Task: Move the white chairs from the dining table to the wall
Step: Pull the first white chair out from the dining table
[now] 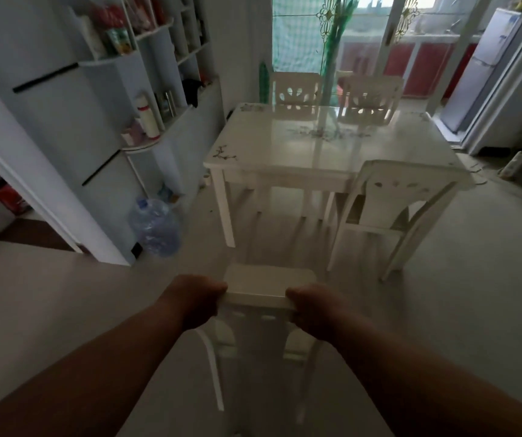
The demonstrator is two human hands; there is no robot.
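Observation:
I hold a white chair point(258, 287) by the top rail of its backrest, well back from the white dining table point(300, 152). My left hand point(195, 299) grips the rail's left end and my right hand point(314, 309) grips its right end. The chair's seat lies beyond the rail and its legs show below my hands. A second white chair point(407, 190) stands at the table's near right corner. Two more white chairs point(295, 89) point(370, 96) stand at the table's far side.
A white shelf unit point(146, 99) with bottles lines the left wall, with a large blue water jug point(155, 227) at its foot. A red fire extinguisher point(7, 197) sits in the left doorway. A fridge point(480, 64) stands far right. A power strip point(513, 164) lies on the floor.

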